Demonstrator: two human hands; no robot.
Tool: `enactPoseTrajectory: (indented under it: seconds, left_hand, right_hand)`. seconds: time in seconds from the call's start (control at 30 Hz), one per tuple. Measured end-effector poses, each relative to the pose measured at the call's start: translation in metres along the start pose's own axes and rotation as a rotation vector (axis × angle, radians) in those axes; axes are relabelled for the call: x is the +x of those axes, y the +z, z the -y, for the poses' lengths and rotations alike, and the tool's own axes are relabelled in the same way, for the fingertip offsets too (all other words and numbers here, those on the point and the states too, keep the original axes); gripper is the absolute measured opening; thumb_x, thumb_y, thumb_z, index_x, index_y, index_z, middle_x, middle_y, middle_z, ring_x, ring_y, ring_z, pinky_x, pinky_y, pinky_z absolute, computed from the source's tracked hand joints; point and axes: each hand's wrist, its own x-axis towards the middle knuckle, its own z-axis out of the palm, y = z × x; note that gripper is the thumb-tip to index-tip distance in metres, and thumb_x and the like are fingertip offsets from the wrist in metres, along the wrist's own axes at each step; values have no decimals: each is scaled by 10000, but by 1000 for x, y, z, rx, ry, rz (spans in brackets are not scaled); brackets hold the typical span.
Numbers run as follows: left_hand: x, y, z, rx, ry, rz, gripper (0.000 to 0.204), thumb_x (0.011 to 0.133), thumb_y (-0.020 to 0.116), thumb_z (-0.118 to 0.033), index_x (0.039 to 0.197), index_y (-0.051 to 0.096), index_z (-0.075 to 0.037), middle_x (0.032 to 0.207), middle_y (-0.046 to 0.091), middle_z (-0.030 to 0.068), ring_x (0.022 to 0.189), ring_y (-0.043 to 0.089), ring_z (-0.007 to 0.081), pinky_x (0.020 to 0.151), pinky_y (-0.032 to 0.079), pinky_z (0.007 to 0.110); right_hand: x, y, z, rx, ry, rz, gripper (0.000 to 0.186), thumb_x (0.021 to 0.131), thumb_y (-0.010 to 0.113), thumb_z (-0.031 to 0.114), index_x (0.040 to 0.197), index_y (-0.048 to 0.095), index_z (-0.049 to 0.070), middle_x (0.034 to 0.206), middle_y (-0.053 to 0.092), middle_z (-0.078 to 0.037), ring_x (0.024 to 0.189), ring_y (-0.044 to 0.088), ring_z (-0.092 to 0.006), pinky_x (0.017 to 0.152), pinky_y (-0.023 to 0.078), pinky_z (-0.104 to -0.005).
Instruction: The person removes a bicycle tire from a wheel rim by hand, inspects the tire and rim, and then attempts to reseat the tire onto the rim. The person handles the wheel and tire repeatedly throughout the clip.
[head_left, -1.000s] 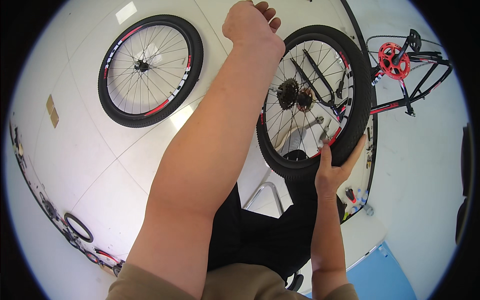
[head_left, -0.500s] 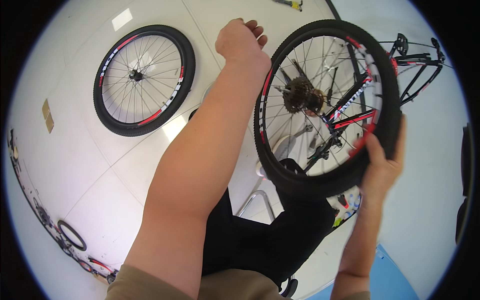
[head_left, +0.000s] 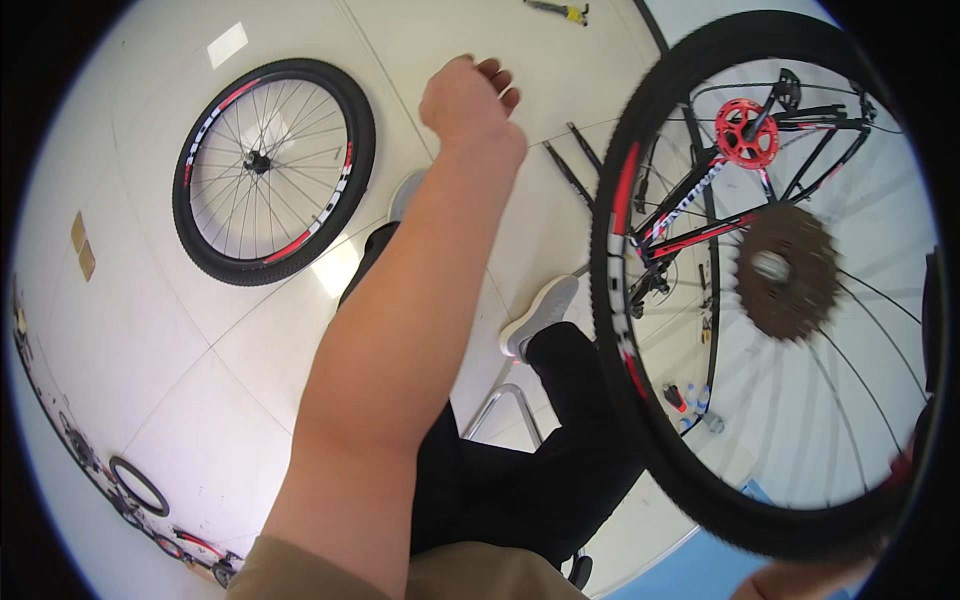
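Wheel (head_left: 788, 272) further R — in R grip (head_left: 805, 581)

You wore a plain olive-brown shirt (head_left: 490, 574), seen at the lower edge of the frame; its left sleeve (head_left: 312, 568) was short. Your left hand (head_left: 464, 102), in the upper middle, was bare. Your trousers (head_left: 520, 485), below the centre, were black. Your right shoe (head_left: 543, 312), near the centre, was grey with pale edging; the left shoe (head_left: 404, 196), partly hidden, looked grey too.

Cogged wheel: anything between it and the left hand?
Nothing visible blocks the left hand from the cogged wheel. In the gap the picture shows floor and a black bike fork, which seems to lie low, likely clear.
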Motion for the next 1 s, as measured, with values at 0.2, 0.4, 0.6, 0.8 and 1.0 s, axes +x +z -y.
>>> enactPoseTrajectory:
  seconds: [0.2,0.4,0.6,0.8,1.0]
  left_hand:
    - [-10,12,16,-31,-23,84,212,964,503,-94,1149,554,-3,926,655,114,760,618,223,676,506,366]
    - [0,8,10,-74,-13,44,238,979,509,-118,1187,564,-17,941,670,106,768,625,208,694,526,357]
    - [7,7,0,-53,-16,96,141,979,538,-155,1080,568,-60,900,638,67,811,614,191,762,493,373]
    - [-10,8,3,14,-21,77,245,981,523,-123,1199,558,-19,967,664,98,840,634,218,728,531,366]
    - [-6,-2,21,154,-26,172,271,980,553,-189,1195,509,-31,1041,634,118,931,613,261,857,513,442]
  right_hand:
    - [6,254,-196,-28,-178,-98,619,961,565,161,1488,329,-63,1244,578,-198,1019,589,-266,887,480,-360]
    - [9,263,-232,166,-89,69,663,1024,558,201,1589,249,44,1154,606,-141,978,643,-219,914,526,-370]
    - [2,267,-233,299,8,56,723,1016,593,97,1616,190,72,1064,651,-105,800,670,-140,694,552,-273]
    - [-10,280,-226,337,-11,48,744,995,611,82,1616,202,78,1039,643,-93,768,649,-134,638,544,-276]
    - [-63,311,-249,45,-364,-126,726,894,712,85,1507,365,-90,1450,519,-285,1296,559,-382,1095,419,-405]
